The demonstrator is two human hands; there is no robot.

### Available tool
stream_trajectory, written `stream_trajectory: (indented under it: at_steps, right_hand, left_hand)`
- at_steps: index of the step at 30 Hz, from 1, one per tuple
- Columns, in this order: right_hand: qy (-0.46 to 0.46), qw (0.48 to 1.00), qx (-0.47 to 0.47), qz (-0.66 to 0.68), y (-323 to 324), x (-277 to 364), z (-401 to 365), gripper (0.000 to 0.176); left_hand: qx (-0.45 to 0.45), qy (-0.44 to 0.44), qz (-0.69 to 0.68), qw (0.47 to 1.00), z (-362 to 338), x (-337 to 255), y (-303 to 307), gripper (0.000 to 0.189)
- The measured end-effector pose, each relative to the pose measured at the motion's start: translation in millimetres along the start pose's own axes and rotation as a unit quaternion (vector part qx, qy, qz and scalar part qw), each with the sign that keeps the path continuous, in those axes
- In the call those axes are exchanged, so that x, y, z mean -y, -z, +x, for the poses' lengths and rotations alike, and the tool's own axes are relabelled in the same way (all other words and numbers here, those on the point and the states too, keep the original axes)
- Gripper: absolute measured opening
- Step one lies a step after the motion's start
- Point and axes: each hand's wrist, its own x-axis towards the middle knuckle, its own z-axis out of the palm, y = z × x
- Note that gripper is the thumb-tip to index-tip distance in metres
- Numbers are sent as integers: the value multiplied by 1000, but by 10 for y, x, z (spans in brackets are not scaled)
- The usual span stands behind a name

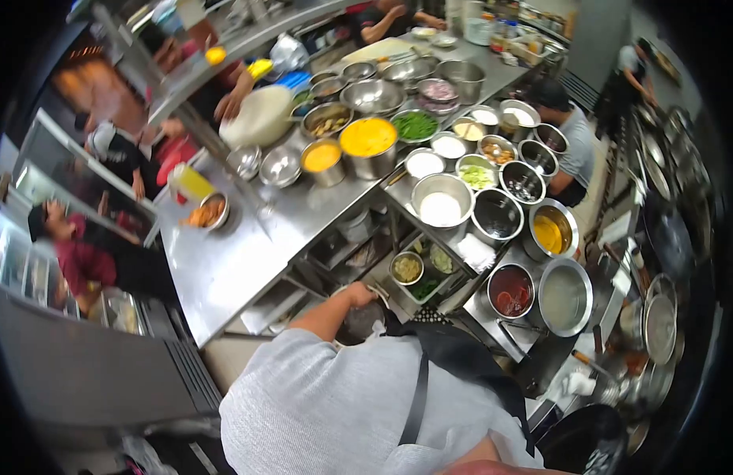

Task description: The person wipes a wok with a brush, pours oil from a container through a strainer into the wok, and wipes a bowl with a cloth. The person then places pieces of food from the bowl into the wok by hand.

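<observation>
- steel pot (355, 323) just in front of the torso, low, below the counter's edge; left hand (360, 296) clamped on its handle
- right hand cannot be made out, so i cannot tell its state or whether the hands are apart
- grey shirt (303, 396) and dark apron (461, 360) close behind the pot
- small bowl (407, 282) of chopped food near the pot, greens beside it
- red sauce (512, 290) in a round pot, just beside a wide bowl (586, 294) of cloudy liquid
- counter (224, 281) beyond, metal, with yellow food filling a tall pot (373, 166) and a smaller one
- many bowls crowded to the right
- stacked pans (659, 328) far right
- co-workers at the left, one person's hand (236, 99) at a white tub (260, 117)
</observation>
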Motion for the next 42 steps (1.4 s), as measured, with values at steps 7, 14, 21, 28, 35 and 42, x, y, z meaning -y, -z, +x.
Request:
stream_trajectory:
  at_steps: [7,14,21,28,35,42]
  right_hand:
    - [19,998,45,-27,-232,290,212,14]
    - [8,996,81,-25,-729,176,-79,14]
    - [-13,996,86,-16,-911,-165,-351,13]
    - [-186,981,30,38,-818,-282,-779,13]
    - [-77,989,-12,126,-748,300,-1237,18]
    - [127,945,73,-292,-1295,-1646,-605,27]
  left_hand:
    - [-79,33,-223,971,-241,587,260,40]
    - [-22,34,-235,971,-156,684,436,32]
    - [-589,-170,-224,758,-487,212,2129,28]
    - [-864,-169,-193,434,-1020,625,4461,50]
    - [-676,-200,-424,569,-669,402,4730,34]
    - [-667,-206,-442,564,-641,446,4720,30]
